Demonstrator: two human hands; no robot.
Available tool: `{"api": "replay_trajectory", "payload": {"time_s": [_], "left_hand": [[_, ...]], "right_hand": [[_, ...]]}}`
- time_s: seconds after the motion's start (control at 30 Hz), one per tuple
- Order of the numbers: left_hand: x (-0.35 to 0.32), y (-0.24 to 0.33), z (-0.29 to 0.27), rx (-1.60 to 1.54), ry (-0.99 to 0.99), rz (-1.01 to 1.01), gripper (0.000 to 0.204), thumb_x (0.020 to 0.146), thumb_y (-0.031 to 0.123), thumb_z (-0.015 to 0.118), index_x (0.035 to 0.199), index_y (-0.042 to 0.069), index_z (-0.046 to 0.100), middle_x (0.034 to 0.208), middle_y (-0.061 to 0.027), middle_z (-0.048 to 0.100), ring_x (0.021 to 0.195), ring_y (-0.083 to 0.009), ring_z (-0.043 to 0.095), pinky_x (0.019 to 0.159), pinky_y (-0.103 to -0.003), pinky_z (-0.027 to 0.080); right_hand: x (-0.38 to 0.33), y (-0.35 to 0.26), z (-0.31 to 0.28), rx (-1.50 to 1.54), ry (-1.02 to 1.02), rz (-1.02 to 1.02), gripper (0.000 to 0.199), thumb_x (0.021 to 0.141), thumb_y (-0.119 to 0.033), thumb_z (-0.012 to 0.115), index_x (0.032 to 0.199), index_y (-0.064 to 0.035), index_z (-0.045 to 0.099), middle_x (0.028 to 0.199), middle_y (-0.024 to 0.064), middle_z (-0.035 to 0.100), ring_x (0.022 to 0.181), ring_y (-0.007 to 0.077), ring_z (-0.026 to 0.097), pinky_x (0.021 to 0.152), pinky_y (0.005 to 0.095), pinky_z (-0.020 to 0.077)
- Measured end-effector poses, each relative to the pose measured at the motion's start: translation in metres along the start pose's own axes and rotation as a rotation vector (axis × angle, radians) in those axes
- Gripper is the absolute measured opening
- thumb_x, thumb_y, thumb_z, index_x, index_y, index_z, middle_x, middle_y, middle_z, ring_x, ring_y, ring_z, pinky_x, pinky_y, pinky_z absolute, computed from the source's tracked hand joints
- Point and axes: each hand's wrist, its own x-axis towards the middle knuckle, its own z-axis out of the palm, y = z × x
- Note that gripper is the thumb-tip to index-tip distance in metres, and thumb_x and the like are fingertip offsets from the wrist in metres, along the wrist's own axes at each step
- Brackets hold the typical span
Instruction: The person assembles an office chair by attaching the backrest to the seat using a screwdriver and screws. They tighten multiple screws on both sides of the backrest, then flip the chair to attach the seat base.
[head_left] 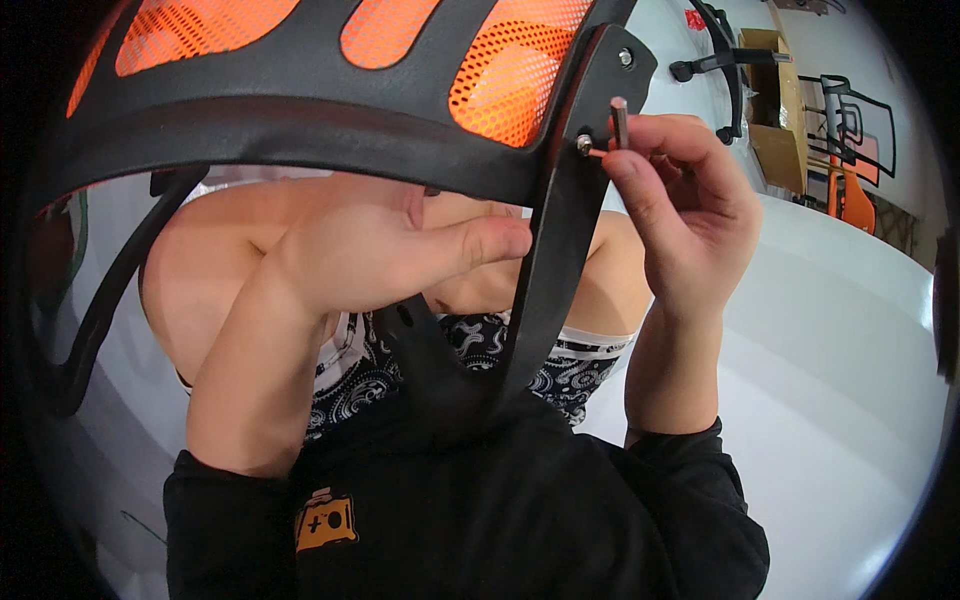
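The right hand (690, 205) is pinching an L-shaped hex key (620, 125) between thumb and fingers, and the key's tip is meeting a silver bolt (584, 145) in a curved black support arm (556, 240). That arm is lying along the right edge of a black chair backrest frame (290, 133) with orange mesh (512, 80); a second bolt (627, 58) is sitting near its top end. The left hand (375, 255) is resting its thumb against the arm's left edge; its fingers are partly hidden, so whether they are gripping cannot be told.

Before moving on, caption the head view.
Right hand holding L-shaped metal hex key at silver bolt on curved black bar.
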Motion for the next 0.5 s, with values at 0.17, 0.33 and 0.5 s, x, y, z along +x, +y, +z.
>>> {"api": "replay_trajectory", "payload": {"time_s": [0.17,0.33,0.5], "left_hand": [[-0.005,-0.001,-0.001,0.117,0.069,-0.004,0.058,0.07,0.01,0.078,0.12,0.001,0.05,0.112,-0.0035,0.057,0.103,-0.0131,0.053,0.09,-0.027,0.041],[-0.002,-0.009,-0.004,0.244,0.118,0.214,0.042,0.072,0.025,0.076,0.104,0.004,0.06,0.092,-0.0058,0.062,0.085,-0.0165,0.057,0.077,-0.03,0.044],[-0.004,-0.019,-0.004,0.269,0.142,0.291,0.037,0.071,0.031,0.075,0.097,0.006,0.064,0.081,-0.0074,0.063,0.074,-0.0182,0.057,0.067,-0.031,0.046]], "right_hand": [[-0.001,-0.001,0.003,0.1,-0.005,0.038,0.015,0.074,0.006,0.067,0.088,0.0047,0.063,0.081,0.006,0.063,0.071,0.0104,0.057,0.067,0.0217,0.0462],[-0.001,-0.003,0.004,0.036,-0.042,0.006,0.016,0.073,0.007,0.067,0.088,0.0061,0.062,0.085,0.0088,0.063,0.075,0.012,0.058,0.07,0.0219,0.046],[-0.005,-0.001,0.006,0.037,-0.042,-0.002,0.018,0.071,0.009,0.068,0.087,0.0058,0.062,0.084,0.0087,0.062,0.075,0.0131,0.058,0.07,0.0225,0.0455]]}}
